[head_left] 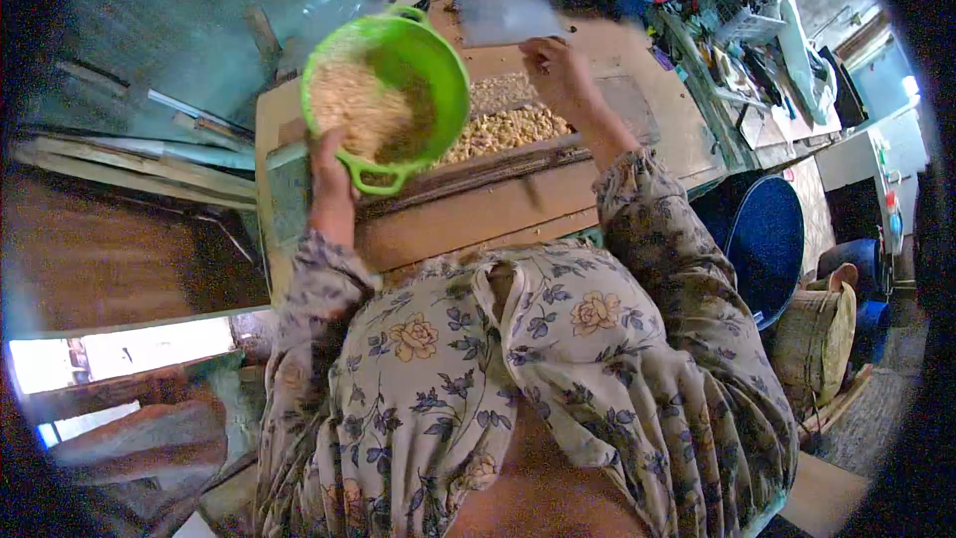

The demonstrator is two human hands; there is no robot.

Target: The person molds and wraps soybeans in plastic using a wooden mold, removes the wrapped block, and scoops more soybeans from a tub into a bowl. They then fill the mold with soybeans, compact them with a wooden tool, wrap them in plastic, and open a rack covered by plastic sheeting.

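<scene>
My left hand (330,167) is closed on the near rim of a bright green two-handled bowl (445,70), which tilts toward the left. Pale, nut-like pieces (354,105) lie in the bowl, blurred by motion. To its right, my right hand (560,72) hovers over a shallow wooden-edged tray (478,179), its fingers curled together; what they hold, if anything, is too small to see. Light brown pieces (508,132) of a similar kind cover part of the tray, with finer bits behind them.
Under the tray is a tan tabletop (458,224). A whitish translucent bag or container (508,15) sits at its far side. Cluttered items and a white basket (752,28) fill the back right. A blue barrel (765,249) and a woven basket (815,344) stand at right; wooden boards (129,169) lie left.
</scene>
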